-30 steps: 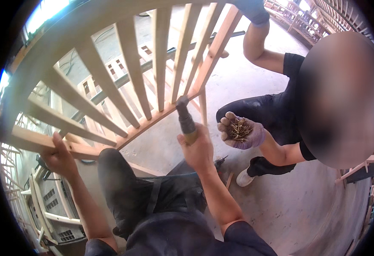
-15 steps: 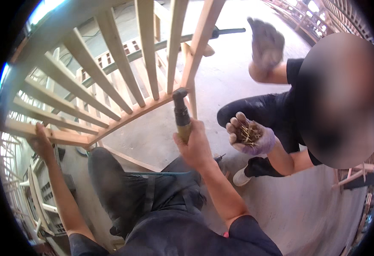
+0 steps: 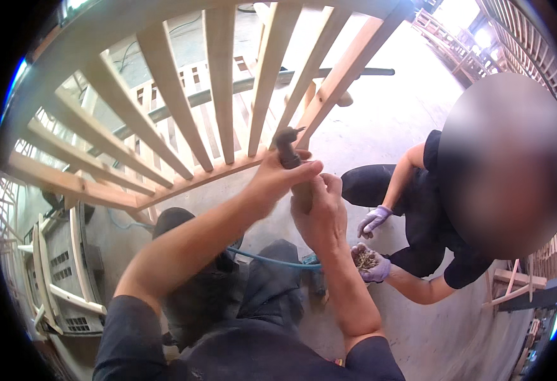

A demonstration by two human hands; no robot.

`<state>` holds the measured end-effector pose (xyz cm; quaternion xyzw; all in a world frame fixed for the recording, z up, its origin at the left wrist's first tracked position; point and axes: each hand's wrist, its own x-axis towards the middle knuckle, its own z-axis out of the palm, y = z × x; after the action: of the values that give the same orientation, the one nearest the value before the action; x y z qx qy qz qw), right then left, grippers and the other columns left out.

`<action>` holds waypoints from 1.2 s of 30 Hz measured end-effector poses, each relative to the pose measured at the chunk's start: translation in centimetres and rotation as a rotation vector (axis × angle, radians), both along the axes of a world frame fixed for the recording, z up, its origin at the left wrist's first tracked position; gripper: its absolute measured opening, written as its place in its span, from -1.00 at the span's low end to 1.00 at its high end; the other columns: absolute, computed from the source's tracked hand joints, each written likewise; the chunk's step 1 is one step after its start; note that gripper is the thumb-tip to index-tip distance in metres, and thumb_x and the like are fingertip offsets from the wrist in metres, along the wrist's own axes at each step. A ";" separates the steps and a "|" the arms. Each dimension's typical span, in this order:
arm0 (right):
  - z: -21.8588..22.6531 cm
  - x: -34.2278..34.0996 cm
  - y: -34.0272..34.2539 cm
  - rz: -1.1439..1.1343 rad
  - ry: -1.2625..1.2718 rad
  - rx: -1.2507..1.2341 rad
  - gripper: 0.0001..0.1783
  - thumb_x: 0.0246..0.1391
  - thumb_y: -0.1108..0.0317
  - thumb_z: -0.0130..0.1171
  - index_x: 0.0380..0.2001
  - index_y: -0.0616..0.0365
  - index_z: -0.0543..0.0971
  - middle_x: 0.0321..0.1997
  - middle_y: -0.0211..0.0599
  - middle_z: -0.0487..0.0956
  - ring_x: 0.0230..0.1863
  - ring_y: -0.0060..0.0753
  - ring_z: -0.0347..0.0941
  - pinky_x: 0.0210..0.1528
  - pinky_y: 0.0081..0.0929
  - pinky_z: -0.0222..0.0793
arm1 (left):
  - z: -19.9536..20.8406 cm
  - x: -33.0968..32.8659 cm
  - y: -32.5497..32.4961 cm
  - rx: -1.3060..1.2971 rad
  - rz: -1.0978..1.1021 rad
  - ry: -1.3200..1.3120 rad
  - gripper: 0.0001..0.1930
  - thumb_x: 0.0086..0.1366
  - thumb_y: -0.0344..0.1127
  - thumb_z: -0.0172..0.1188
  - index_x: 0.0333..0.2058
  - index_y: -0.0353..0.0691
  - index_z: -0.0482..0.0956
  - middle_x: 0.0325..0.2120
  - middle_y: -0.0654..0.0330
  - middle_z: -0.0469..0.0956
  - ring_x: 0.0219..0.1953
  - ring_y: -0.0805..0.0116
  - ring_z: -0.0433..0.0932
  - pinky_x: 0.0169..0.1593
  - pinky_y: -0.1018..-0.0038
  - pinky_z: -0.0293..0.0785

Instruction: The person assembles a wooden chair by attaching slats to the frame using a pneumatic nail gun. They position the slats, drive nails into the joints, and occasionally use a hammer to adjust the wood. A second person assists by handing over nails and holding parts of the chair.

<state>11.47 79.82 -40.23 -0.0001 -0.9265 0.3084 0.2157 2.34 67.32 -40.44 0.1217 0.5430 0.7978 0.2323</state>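
Dark angle-headed power tool (image 3: 286, 141) held just above centre, 12 o'clock: left hand (image 3: 278, 178) wrapped round neck, right hand (image 3: 325, 213) closed on body. Pale-wood slatted frame (image 3: 220, 89) at 11; contact unclear. Step looks like two-handed tool handling; next move calls for steady grip, slack blue hose (image 3: 272, 261).

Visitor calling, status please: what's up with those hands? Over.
Left hand and right hand on tool. Tool near frame, contact unclear. Co-worker's cupped hand, holding fasteners, close at right.
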 end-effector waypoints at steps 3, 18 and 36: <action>-0.4 -1.5 1.0 -0.038 0.004 0.062 -0.31 -0.06 0.44 0.39 0.20 0.17 0.42 0.05 0.11 0.45 -0.10 0.25 0.55 -0.10 -0.04 0.55 | -0.3 -1.7 3.1 0.194 0.111 -0.186 -0.72 0.32 -0.25 0.37 -0.15 -0.30 0.56 -0.25 0.07 0.65 -0.15 0.27 0.66 0.00 0.38 0.60; -0.6 -3.7 8.2 0.030 -0.217 -0.257 -0.45 0.21 -0.03 0.33 -0.02 0.24 0.50 -0.36 -0.06 0.63 -0.35 -0.17 0.60 -0.23 -0.33 0.49 | -0.1 -5.5 8.3 0.524 0.234 -0.360 -0.88 0.23 -0.46 0.28 -0.35 -0.31 0.48 -0.46 0.08 0.54 -0.32 0.22 0.62 -0.06 0.30 0.59; -1.8 -4.3 7.7 -0.076 -0.211 -0.423 -0.47 0.17 -0.03 0.36 -0.08 0.23 0.55 -0.37 -0.02 0.66 -0.33 -0.14 0.65 -0.22 -0.32 0.51 | -0.7 -7.0 9.2 0.374 0.194 -0.230 -0.85 0.27 -0.39 0.37 -0.31 -0.30 0.57 -0.46 0.13 0.58 -0.34 0.22 0.69 -0.10 0.30 0.69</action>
<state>7.13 87.56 -42.04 -0.1122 -0.8580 0.4856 0.1242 -4.66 76.48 -41.09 0.0183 0.3650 0.9116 0.1883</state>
